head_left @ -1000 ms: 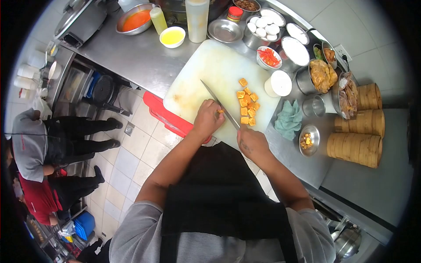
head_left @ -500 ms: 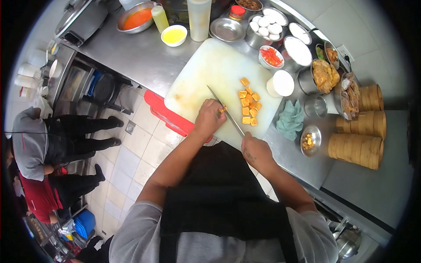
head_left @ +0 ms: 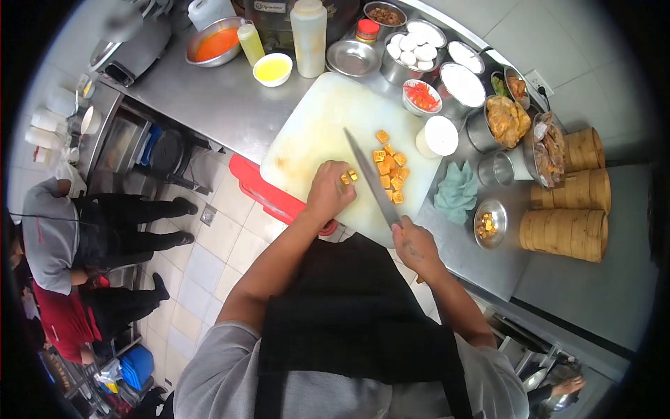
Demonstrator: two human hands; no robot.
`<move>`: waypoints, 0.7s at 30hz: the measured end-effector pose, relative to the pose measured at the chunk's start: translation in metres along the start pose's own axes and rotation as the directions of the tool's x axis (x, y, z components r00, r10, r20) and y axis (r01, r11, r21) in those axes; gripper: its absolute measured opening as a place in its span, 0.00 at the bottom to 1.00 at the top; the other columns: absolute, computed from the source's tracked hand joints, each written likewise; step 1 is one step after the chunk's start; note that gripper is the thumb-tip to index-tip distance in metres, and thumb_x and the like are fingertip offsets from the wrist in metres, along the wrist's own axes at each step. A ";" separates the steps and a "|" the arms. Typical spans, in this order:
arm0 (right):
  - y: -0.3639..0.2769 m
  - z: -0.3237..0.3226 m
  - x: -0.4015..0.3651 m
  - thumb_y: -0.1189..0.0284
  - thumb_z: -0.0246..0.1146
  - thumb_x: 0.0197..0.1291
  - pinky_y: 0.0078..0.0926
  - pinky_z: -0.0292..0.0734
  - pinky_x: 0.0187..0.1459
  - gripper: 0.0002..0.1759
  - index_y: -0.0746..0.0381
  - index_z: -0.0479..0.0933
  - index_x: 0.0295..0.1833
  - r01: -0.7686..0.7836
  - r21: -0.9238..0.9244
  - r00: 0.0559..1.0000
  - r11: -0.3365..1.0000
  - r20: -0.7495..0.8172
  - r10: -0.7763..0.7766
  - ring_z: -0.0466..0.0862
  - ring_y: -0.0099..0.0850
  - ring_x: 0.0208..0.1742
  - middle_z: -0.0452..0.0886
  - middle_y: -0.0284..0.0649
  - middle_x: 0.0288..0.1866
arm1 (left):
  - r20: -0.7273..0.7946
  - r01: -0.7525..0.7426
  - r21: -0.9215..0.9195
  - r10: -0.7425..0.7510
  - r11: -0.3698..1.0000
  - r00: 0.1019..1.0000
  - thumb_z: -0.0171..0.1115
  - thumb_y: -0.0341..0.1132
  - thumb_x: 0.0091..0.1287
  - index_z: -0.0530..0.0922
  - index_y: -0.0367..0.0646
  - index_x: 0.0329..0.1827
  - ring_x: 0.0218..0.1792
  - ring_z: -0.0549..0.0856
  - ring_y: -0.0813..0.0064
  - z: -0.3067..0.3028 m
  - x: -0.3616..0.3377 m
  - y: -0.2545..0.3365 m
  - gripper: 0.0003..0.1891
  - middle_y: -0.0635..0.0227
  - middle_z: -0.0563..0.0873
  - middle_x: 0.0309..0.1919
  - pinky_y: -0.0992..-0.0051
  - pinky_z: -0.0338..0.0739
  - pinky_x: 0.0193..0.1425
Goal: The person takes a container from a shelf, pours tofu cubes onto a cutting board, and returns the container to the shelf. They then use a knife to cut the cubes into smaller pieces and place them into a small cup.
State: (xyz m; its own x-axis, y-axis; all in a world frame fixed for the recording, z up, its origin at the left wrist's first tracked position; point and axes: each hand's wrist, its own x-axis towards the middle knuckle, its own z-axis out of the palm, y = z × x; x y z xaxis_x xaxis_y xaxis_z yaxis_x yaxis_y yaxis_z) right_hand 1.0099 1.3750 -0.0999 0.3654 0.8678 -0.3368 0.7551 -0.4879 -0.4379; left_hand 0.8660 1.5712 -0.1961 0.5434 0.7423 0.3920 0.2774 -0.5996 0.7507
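A white cutting board (head_left: 307,133) lies under both hands. My left hand (head_left: 331,192) rests on it with curled fingers, pinching a small gold cube (head_left: 349,177) that looks cut in two pieces. My right hand (head_left: 417,246) grips a knife (head_left: 370,174) by its handle, at the board's near edge. The blade points away from me and lies between my left hand and a loose group of gold foil-wrapped cubes (head_left: 389,167), apart from my left fingers. Part of the knife handle is hidden by my right hand.
Right of the board are a white tub (head_left: 437,136), a teal cloth (head_left: 457,192), a metal bowl (head_left: 491,223) with gold bits and bamboo steamers (head_left: 564,234). Behind stand a yellow-filled bowl (head_left: 272,69), bottles and a pot of eggs (head_left: 413,50). Two people stand at left; another person's hand (head_left: 569,385) shows lower right.
The knife has shifted right, away from my left fingers. The cube in my left hand now shows as two pieces. Another person's hand has appeared at the lower right.
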 end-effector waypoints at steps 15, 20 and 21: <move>0.065 -0.028 -0.074 0.63 0.58 0.74 0.52 0.78 0.42 0.16 0.68 0.76 0.44 -0.233 0.505 0.869 0.831 -0.275 0.411 0.85 0.62 0.40 0.85 0.61 0.36 | 0.160 0.143 -0.375 -0.088 0.916 0.983 0.76 0.36 0.65 0.84 0.36 0.49 0.36 0.81 0.79 0.061 0.106 0.072 0.15 0.68 0.85 0.39 0.75 0.78 0.44; 0.071 -0.033 -0.083 0.63 0.57 0.74 0.49 0.79 0.42 0.17 0.69 0.77 0.45 -0.239 0.514 0.845 0.824 -0.308 0.437 0.86 0.61 0.40 0.85 0.60 0.36 | 0.223 0.140 -0.393 -0.053 0.909 0.973 0.72 0.38 0.67 0.86 0.39 0.49 0.39 0.84 0.70 0.077 0.154 0.100 0.14 0.63 0.86 0.43 0.70 0.81 0.48; 0.071 -0.033 -0.084 0.63 0.57 0.75 0.49 0.79 0.42 0.17 0.69 0.77 0.45 -0.237 0.520 0.844 0.820 -0.309 0.439 0.86 0.61 0.40 0.85 0.60 0.36 | 0.241 0.162 -0.413 -0.064 0.896 0.968 0.70 0.37 0.67 0.86 0.40 0.50 0.40 0.85 0.67 0.080 0.154 0.089 0.13 0.61 0.86 0.45 0.68 0.81 0.51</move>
State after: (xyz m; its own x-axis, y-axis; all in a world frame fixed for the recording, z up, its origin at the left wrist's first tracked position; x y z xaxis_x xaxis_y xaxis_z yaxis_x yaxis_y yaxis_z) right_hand 1.0509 1.2704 -0.0753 0.8078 0.5471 -0.2193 0.2499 -0.6549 -0.7132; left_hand 1.0382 1.6081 -0.1110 0.6994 0.6852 0.2034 0.0097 -0.2937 0.9559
